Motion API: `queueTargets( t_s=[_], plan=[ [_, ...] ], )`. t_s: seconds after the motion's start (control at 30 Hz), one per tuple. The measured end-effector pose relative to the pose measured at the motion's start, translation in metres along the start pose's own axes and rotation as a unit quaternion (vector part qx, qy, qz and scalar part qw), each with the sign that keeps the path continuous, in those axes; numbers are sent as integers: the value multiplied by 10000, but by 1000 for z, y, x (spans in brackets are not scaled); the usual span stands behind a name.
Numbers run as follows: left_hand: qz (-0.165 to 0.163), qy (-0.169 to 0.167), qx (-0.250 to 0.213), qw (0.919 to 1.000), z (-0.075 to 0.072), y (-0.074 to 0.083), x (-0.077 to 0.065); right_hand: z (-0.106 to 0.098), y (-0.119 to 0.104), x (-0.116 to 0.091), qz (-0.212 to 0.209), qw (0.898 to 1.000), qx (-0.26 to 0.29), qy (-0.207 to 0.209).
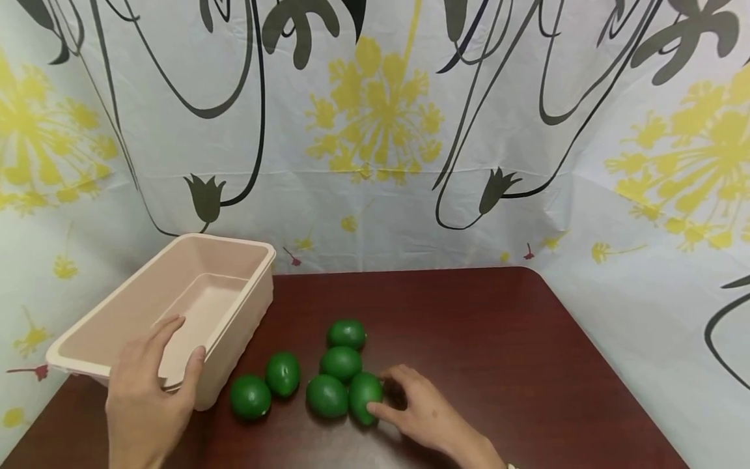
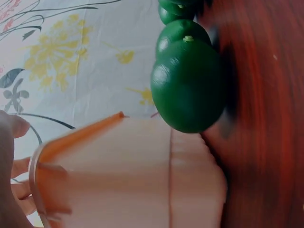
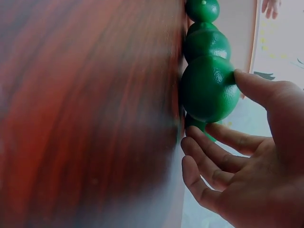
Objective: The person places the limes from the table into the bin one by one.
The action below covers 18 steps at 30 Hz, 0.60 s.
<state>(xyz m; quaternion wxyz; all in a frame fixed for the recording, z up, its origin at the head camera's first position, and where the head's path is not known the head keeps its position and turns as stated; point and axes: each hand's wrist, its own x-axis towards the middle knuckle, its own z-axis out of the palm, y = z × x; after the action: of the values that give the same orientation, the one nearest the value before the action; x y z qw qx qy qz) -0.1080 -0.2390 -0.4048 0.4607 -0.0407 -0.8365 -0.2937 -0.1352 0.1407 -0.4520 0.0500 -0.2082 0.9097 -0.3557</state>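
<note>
Near the right side of a group of glossy green limes, my right hand point(image 1: 424, 407) pinches one lime point(image 1: 366, 398) between thumb and fingers. In the right wrist view, the thumb touches one side of that lime point(image 3: 210, 90) and the index fingertip is at the other. Another lime point(image 1: 327, 396) lies against its left side, with two more limes behind. My left hand point(image 1: 149, 384) is over the near right corner of a beige plastic bin point(image 1: 240, 319), fingers extended over its inside and thumb near the rim.
Left of the group, two more limes, a front one point(image 1: 250, 397) and a rear one point(image 1: 282, 374), lie beside the bin. Everything stands on a dark red-brown wooden table point(image 1: 469, 326) with a rounded far corner. A patterned white cloth point(image 1: 375, 221) hangs behind and at both sides.
</note>
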Motion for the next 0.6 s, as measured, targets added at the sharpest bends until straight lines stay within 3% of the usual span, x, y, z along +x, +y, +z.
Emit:
queueTargets(
  t_s=[0.17, 0.4, 0.6],
  plan=[
    [24, 307, -24, 9995, -1, -10, -1, 1, -1, 0, 86, 9997, 216, -116],
    [-456, -126, 274, 9985, -13, -23, 2, 1, -2, 0, 33, 9992, 366, -141],
    [-633, -75, 411, 9971, -23, -38, 5, 3, -2, -1, 29, 9990, 402, -196]
  ],
)
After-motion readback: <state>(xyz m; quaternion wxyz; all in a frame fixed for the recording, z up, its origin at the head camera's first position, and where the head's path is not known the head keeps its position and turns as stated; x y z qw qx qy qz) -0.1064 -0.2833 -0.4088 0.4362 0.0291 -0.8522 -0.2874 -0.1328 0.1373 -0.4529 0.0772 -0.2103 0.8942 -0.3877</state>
